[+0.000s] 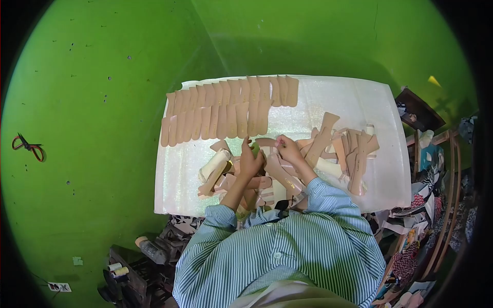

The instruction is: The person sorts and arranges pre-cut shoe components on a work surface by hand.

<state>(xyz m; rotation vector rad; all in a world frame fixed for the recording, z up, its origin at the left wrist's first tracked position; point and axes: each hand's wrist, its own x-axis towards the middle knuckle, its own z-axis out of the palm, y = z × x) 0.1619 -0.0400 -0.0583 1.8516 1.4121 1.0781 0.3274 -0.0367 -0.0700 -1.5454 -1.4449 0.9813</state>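
Observation:
Between my hands is a tan shoe insole (265,142), seen almost edge-on. My right hand (289,150) pinches its right end. Close to the other end, my left hand (249,161) has its fingers stretched out and thumb apart; I see nothing held in it. Below both hands lies a loose heap of insoles (284,174), several with gold printing, mixed with paler pieces. Beyond the hands, overlapping insoles form a back row (221,95) and a front row (205,123), the front one ending near my left fingertips.
A white sheet covers the table (349,97), which stands against green walls. More insoles (359,159) are heaped at the right. Scissors (28,147) hang on the left wall. A wooden rack with fabric scraps (408,256) stands right; thread spools (119,270) sit lower left.

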